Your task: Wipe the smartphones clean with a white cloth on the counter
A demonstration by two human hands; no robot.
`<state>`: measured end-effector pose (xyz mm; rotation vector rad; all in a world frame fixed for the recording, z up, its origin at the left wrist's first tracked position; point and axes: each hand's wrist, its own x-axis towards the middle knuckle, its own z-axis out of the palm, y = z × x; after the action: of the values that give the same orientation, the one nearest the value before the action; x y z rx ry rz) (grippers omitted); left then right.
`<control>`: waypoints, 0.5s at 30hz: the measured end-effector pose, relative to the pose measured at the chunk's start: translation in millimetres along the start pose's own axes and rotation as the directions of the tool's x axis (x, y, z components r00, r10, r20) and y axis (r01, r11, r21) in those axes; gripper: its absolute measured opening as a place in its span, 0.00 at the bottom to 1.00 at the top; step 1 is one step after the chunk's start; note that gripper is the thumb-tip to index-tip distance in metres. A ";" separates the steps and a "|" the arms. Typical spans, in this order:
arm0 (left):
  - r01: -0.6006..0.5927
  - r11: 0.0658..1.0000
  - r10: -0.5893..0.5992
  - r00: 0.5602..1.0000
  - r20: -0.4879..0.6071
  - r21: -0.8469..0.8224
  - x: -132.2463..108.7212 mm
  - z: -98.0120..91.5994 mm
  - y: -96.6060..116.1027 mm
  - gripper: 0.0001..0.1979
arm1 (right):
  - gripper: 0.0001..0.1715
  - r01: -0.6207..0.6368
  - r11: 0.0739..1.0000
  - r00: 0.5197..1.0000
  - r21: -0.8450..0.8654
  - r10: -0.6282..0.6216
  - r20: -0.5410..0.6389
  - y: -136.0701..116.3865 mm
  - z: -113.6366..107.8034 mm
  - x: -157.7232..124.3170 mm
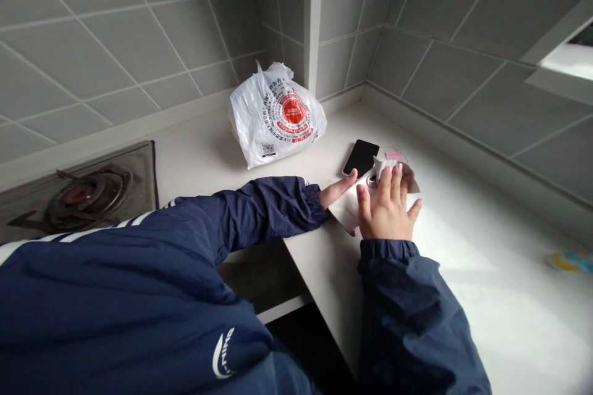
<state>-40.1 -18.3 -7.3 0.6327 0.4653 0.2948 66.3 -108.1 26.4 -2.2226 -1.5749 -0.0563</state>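
Now a white plastic bag (264, 126), stamped with a red emblem (293, 112), is seen near grey tiled walls (463, 68); a burner (88, 194) is spotted left, a blurred yellow-and-blue item (572, 260) far right.

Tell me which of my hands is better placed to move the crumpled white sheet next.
Probably your right hand: it lies palm down over the sheet, fingers extended. Your left hand grips the left end of the white item, so it looks better placed for steadying.

Light from the right whitens the counter (504, 302).
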 end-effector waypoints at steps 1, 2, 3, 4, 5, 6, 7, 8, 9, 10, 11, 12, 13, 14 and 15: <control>0.056 0.998 -0.056 0.998 0.031 0.001 0.5 -0.7 0.3 0.41 | 0.43 -0.016 1.000 1.000 -0.004 0.016 0.014 0.1 -0.5 0.0; 0.092 0.996 -0.092 0.994 0.064 -0.006 1.5 -0.8 0.5 0.43 | 0.44 -0.026 1.000 0.999 -0.010 0.027 0.029 -0.4 -1.1 -0.4; 0.093 0.995 -0.090 0.992 0.088 -0.026 2.8 -0.2 0.6 0.43 | 0.45 -0.031 0.999 0.998 -0.017 0.032 0.047 -1.6 -1.7 -1.0; 0.051 0.997 -0.045 0.994 0.097 -0.060 4.5 1.0 0.7 0.42 | 0.46 -0.031 0.999 0.997 -0.026 0.033 0.066 -3.3 -2.3 -1.8; -0.004 0.995 0.014 0.995 0.100 -0.099 6.3 2.7 0.8 0.41 | 0.46 -0.031 0.999 0.996 -0.037 0.034 0.087 -5.4 -3.1 -2.7; -0.058 0.989 0.072 0.993 0.098 -0.139 7.9 5.0 1.0 0.40 | 0.47 -0.032 0.998 0.994 -0.049 0.037 0.108 -7.8 -4.0 -3.8; -0.102 0.979 0.119 0.989 0.087 -0.177 9.2 7.4 1.5 0.39 | 0.47 -0.033 0.998 0.991 -0.060 0.040 0.128 -10.3 -5.0 -4.9; -0.129 0.969 0.147 0.986 0.073 -0.210 10.0 9.9 2.1 0.38 | 0.47 -0.033 0.997 0.988 -0.068 0.043 0.149 -12.8 -6.2 -6.1; -0.145 0.961 0.162 0.985 0.054 -0.237 10.3 12.0 2.9 0.38 | 0.46 -0.031 0.997 0.985 -0.074 0.043 0.168 -15.2 -7.5 -7.3; -0.144 0.955 0.159 0.987 0.037 -0.258 10.2 13.6 3.9 0.38 | 0.46 -0.023 0.997 0.982 -0.078 0.037 0.185 -17.5 -8.8 -8.8; -0.135 0.952 0.147 0.989 0.024 -0.275 9.6 14.7 5.0 0.37 | 0.46 -0.010 0.997 0.980 -0.081 0.026 0.199 -19.6 -10.1 -10.5; -0.122 0.950 0.133 0.991 0.020 -0.289 8.7 15.2 6.1 0.37 | 0.45 0.009 0.996 0.977 -0.086 0.009 0.211 -21.6 -11.3 -12.5; -0.109 0.947 0.121 0.992 0.022 -0.301 7.7 15.1 7.1 0.38 | 0.44 0.032 0.995 0.976 -0.093 -0.011 0.219 -23.5 -12.2 -14.9; -0.100 0.945 0.113 0.993 0.026 -0.312 6.6 14.6 8.0 0.38 | 0.44 0.054 0.993 0.974 -0.101 -0.031 0.223 -25.5 -12.9 -17.8; -0.095 0.942 0.110 0.994 0.027 -0.322 5.4 13.8 8.8 0.39 | 0.43 0.077 0.991 0.973 -0.108 -0.051 0.225 -27.6 -13.3 -21.1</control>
<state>-29.6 -16.2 6.2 0.3449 0.3314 0.4446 36.2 -124.1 41.4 -2.3344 -1.8035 0.0866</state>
